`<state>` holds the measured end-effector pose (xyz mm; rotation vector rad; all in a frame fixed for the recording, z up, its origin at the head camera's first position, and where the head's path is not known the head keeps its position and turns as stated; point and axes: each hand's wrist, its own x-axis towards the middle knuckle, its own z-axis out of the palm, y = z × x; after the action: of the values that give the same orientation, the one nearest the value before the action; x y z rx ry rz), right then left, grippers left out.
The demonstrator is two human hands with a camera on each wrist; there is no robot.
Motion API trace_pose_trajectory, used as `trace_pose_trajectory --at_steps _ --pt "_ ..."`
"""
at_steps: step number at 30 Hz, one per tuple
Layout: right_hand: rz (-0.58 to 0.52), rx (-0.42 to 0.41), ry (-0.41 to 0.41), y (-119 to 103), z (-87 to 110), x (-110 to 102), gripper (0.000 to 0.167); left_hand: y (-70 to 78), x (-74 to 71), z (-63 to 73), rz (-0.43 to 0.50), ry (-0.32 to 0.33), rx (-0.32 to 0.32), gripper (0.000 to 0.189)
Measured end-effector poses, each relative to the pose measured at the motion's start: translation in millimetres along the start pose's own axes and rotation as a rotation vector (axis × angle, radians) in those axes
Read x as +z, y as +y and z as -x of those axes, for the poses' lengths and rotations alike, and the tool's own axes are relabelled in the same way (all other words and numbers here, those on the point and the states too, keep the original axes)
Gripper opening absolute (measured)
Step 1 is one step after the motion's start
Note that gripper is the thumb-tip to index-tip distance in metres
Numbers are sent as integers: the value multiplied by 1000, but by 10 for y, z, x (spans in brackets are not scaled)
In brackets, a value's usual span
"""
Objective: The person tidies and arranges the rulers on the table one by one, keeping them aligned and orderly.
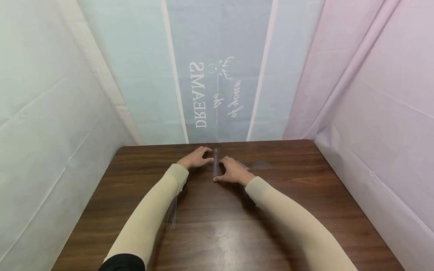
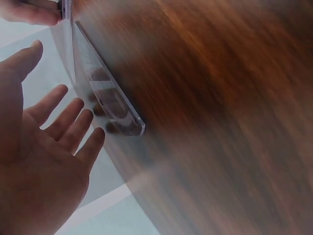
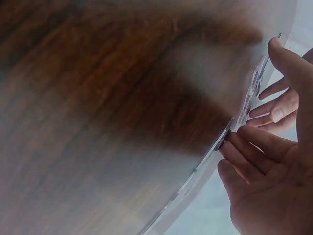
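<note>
A narrow grey ruler (image 1: pixel 216 165) lies near the far edge of the table, between my two hands. My left hand (image 1: pixel 196 158) is on its left, thumb tip right at the ruler's side, fingers spread in the left wrist view. From the right, my right hand (image 1: pixel 234 171) reaches to the ruler, with the thumb at its near end and the fingertips along its side. In the right wrist view the thumb (image 3: pixel 288 61) is stretched well apart from the fingers. A clear plastic piece with cut-outs (image 2: pixel 115 105) lies beside my left fingers.
A clear ruler (image 1: pixel 172 214) lies by my left forearm, partly covered by the sleeve. To the right of my right hand are a clear protractor (image 1: pixel 262 165) and a thin clear piece (image 1: pixel 242 164). Cloth curtains (image 1: pixel 217 131) stand behind the brown wooden table (image 1: pixel 288 195).
</note>
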<state>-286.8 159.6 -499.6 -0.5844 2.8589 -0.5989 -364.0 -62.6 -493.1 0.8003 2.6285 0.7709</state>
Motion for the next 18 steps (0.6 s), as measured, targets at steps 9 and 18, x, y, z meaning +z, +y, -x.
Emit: trace_pose_trajectory --at_steps 9,18 --pt "44 -19 2 -14 -20 -49 80 11 11 -114 17 7 12 60" --pt "63 -13 8 0 -9 9 78 15 28 -159 -3 -8 -7 61"
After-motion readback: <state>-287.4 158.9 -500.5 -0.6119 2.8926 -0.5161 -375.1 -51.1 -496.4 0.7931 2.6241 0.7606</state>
